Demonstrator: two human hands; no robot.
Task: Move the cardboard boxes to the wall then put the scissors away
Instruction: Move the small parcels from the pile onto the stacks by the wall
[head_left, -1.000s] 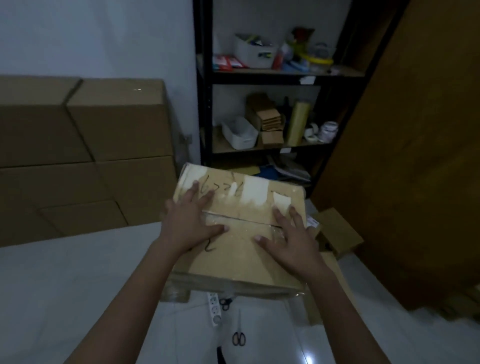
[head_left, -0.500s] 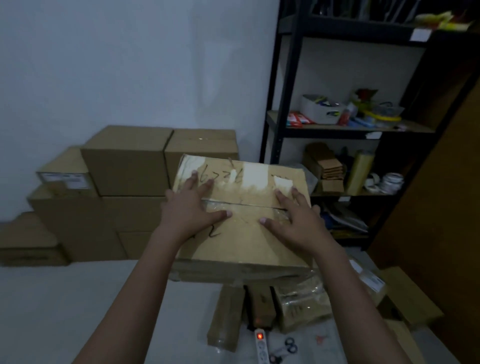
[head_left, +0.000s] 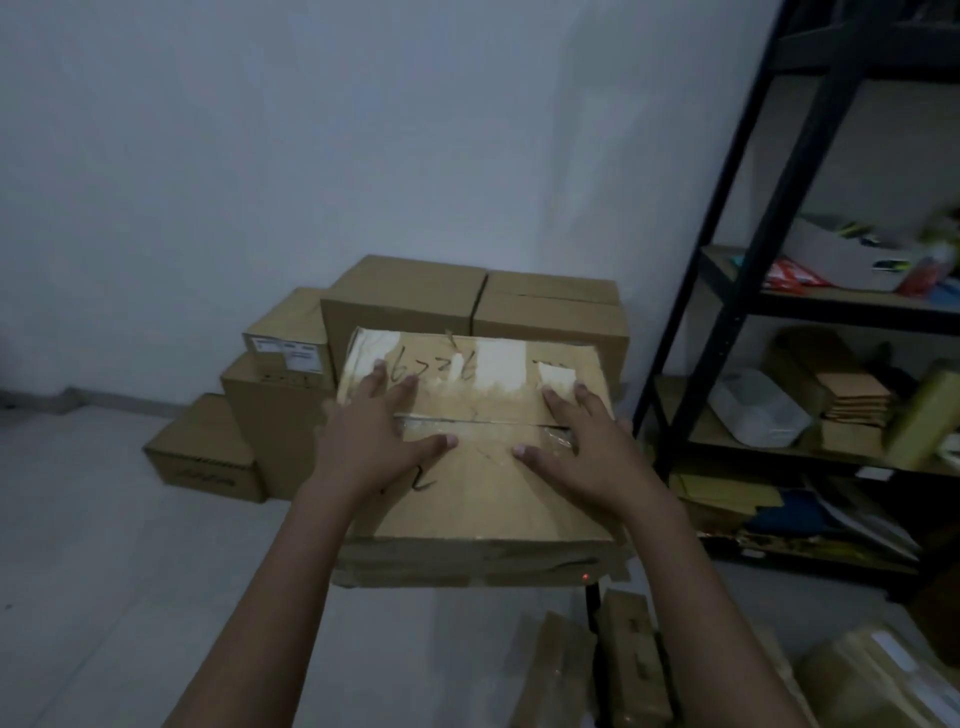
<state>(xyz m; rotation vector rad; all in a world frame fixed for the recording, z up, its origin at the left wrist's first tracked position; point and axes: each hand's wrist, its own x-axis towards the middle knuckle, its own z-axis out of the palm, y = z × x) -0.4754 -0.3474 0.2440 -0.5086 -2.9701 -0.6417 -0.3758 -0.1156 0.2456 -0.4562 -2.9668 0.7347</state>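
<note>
A worn cardboard box (head_left: 480, 501) with black handwriting and torn white label patches on its lid fills the middle of the head view. My left hand (head_left: 374, 441) lies flat on the left of the lid, fingers spread. On the right of the lid my right hand (head_left: 587, 452) rests flat in the same way. Behind the box, a stack of plain cardboard boxes (head_left: 405, 296) stands against the white wall. The scissors are out of sight.
A black metal shelf rack (head_left: 779, 208) with tubs, tape and folded cartons stands at the right. Wrapped parcels (head_left: 634, 654) lie on the floor at the lower right. A low box (head_left: 202, 462) sits at the stack's left. Pale floor tiles (head_left: 130, 571) stretch to the left.
The view has swung up and to the left, with the box and both hands still on it. The wall stack now sits straight behind the box. The scissors and power strip have dropped out of view.
</note>
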